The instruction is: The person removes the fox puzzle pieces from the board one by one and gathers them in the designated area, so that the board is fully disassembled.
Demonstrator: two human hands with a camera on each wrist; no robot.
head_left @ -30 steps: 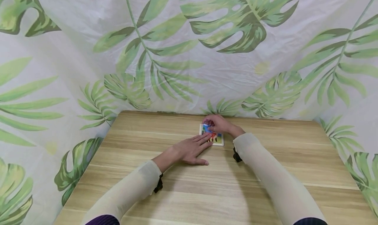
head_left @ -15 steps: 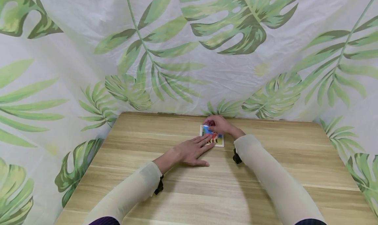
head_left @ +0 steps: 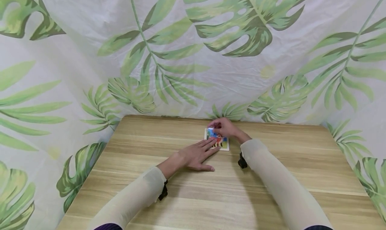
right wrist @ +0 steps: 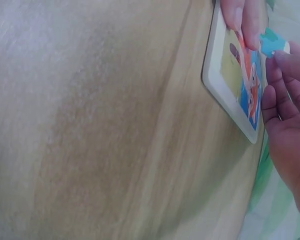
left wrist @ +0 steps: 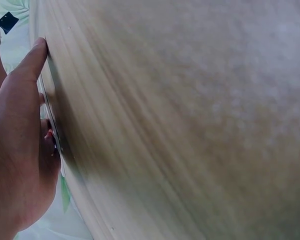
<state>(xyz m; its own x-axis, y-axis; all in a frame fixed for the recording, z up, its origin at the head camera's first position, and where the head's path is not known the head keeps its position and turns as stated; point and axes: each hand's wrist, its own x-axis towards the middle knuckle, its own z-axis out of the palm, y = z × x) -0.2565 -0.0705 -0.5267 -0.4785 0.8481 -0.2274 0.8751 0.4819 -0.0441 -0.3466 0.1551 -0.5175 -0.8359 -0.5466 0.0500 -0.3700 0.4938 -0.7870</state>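
Note:
A small jigsaw puzzle [head_left: 224, 145] in a white frame, with an orange fox-like animal on it, lies near the table's far edge. My left hand [head_left: 197, 155] rests with straight fingers on its near-left part, hiding some of the picture. Over the puzzle's far side, my right hand [head_left: 227, 127] pinches a blue-green puzzle piece [right wrist: 273, 44] between thumb and fingers. In the right wrist view that piece is raised and tilted above the picture. The left wrist view shows my left hand [left wrist: 20, 135] from the side, with most of the puzzle hidden behind it.
The wooden table [head_left: 169, 129] reaches to a leaf-patterned cloth [head_left: 181, 55] hanging behind its far edge and along both sides. Both forearms wear light sleeves, with a dark wrist camera [head_left: 242, 161] under the right one.
My left fingers have slid slightly right across the puzzle. My right hand stays almost in place with the piece, and the head view has tipped up a little.

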